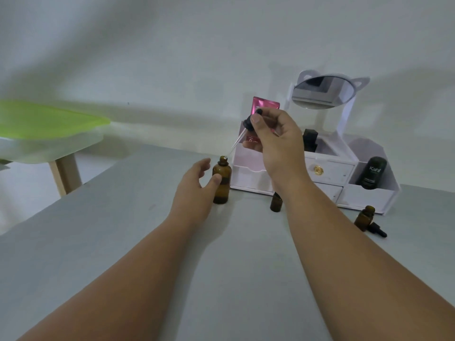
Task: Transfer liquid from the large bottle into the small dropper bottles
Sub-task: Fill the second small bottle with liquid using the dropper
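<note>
A large amber bottle stands uncapped on the grey table. My left hand is beside it, thumb touching its side, fingers relaxed and not closed round it. My right hand pinches the black bulb of a glass dropper, held tilted with its tip just above the large bottle's mouth. A small amber bottle stands open to the right, partly behind my right forearm. Another small amber bottle stands farther right, with a black dropper cap lying beside it.
A white cosmetic organiser with drawers and a round mirror stands at the back against the wall, holding a pink sachet and a black tube. A green-lidded container sits on a wooden stand at the left.
</note>
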